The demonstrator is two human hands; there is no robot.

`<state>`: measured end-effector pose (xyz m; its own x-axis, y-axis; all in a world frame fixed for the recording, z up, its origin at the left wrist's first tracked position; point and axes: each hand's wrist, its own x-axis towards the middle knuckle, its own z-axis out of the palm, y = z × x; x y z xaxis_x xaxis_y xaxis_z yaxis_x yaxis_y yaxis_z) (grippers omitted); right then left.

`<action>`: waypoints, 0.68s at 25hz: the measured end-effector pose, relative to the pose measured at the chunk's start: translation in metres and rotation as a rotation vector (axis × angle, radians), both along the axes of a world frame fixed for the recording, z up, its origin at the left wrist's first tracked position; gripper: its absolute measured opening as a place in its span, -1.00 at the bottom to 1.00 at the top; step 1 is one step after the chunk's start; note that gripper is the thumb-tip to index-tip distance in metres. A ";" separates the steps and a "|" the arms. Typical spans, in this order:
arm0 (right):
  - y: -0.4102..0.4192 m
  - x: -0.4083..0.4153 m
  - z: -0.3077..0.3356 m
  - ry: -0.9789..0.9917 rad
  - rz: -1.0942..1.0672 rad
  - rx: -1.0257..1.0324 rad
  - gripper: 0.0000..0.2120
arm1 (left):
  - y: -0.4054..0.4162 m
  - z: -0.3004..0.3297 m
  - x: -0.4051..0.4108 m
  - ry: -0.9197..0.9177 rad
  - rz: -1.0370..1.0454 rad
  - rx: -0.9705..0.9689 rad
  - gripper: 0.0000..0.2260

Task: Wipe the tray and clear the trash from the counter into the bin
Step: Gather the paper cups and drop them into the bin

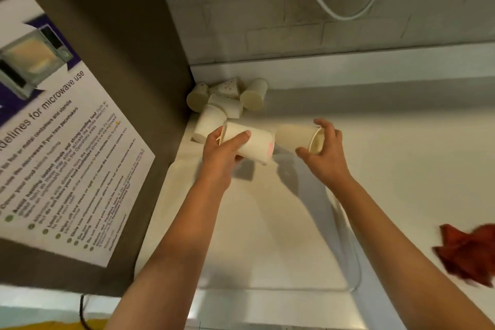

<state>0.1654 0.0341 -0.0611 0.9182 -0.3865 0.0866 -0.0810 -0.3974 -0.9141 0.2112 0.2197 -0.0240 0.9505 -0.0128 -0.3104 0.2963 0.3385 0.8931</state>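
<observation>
Both forearms reach out over the pale rectangular tray — one cup in each hand.

I see my left hand wrapped around a white paper cup on its side, my right hand gripping a cream paper cup; more toppled paper cups crowd the far-left corner, and a crumpled red cloth lies near right on the white counter.

White paper cups lie tipped in the counter corner; the pale tray looks clean.
</observation>
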 end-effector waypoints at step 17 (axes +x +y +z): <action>-0.048 -0.213 -0.001 -0.024 -0.300 0.162 -0.30 | -0.051 -0.019 -0.172 0.072 -0.474 -0.192 -0.77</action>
